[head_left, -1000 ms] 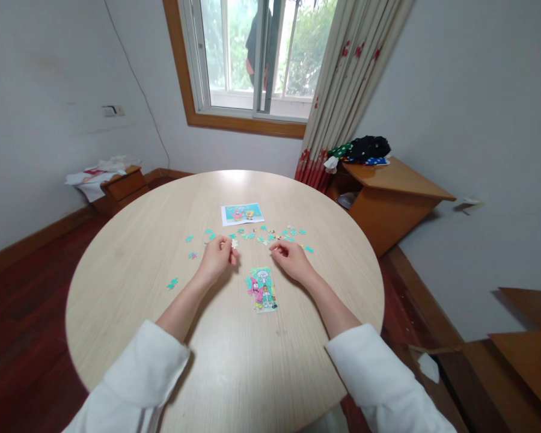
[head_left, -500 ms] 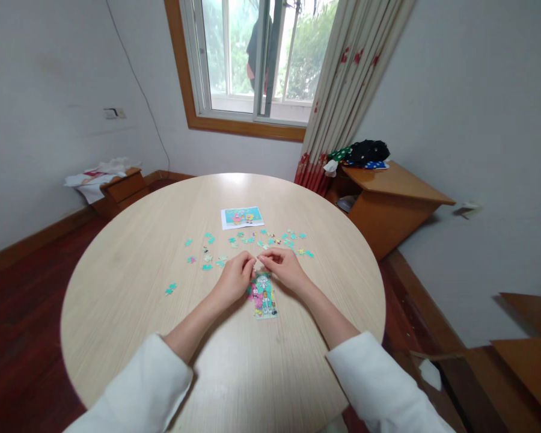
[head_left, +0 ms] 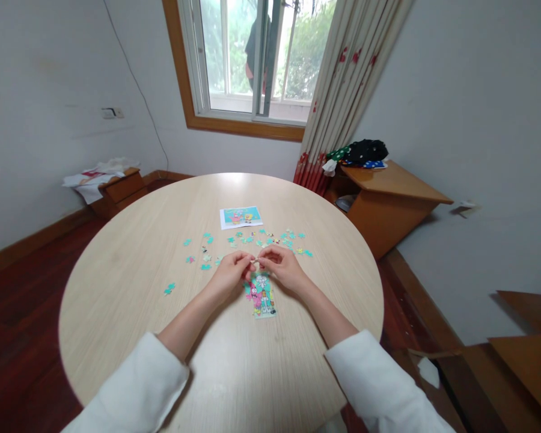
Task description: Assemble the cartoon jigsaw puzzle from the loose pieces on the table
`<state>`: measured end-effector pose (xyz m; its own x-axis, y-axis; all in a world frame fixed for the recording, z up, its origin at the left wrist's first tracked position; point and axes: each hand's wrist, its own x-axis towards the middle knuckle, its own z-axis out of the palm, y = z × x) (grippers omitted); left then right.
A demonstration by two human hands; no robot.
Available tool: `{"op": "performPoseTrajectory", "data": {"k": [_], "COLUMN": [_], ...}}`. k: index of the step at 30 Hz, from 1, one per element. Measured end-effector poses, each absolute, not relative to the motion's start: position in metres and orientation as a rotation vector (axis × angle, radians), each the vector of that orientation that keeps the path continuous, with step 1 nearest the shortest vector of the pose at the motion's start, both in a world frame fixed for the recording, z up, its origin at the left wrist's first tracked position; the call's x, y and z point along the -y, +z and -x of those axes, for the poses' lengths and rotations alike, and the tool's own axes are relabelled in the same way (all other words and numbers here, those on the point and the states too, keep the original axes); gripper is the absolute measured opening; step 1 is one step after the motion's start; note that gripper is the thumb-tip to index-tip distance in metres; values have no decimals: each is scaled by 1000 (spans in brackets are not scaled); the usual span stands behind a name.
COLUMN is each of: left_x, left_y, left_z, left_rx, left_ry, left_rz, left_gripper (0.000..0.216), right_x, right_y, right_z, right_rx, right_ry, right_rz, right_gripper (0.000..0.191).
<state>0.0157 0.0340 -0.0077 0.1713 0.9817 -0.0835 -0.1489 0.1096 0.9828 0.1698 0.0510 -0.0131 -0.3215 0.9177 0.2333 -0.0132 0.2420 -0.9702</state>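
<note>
My left hand (head_left: 231,273) and my right hand (head_left: 282,269) meet over the round wooden table (head_left: 130,288), fingertips pinched together on a small puzzle piece (head_left: 253,260) between them. Just below them lies a partly joined strip of the puzzle (head_left: 263,296) with cartoon figures. Several loose teal puzzle pieces (head_left: 252,239) are scattered beyond my hands. A printed reference picture (head_left: 240,217) lies farther back. One stray piece (head_left: 169,289) rests to the left.
A wooden cabinet (head_left: 388,192) with dark clothing on it stands at the right by the curtain (head_left: 342,90). A low drawer unit (head_left: 117,186) with papers sits at the left wall. A person stands outside the window (head_left: 256,48).
My hands came in from the scattered pieces and met above the joined strip. The left hand carried a small piece toward the middle, and both hands now pinch it.
</note>
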Motion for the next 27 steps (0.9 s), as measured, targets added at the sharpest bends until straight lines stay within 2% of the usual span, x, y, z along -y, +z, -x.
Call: {"op": "performPoseTrajectory", "data": {"k": [4,10,27], "left_x": [-32,-33,-31], "left_y": [-3,1,12], "left_z": [-10,-7,0], "left_rx": [-955,-1035,-1125], "left_ry": [1006,1098,980], "left_rz": [-1017,-967,-1086], "left_gripper": [24,22,14], "right_x": [-49,-49,-52], "right_y": [-12,-13,-17], "right_z": [-170,-171,-174], "right_rx": [1584,1610,1689], "right_ry": [1276,1273,1148], "right_rz": [845,862,1015], "right_gripper": [25,24,17]}}
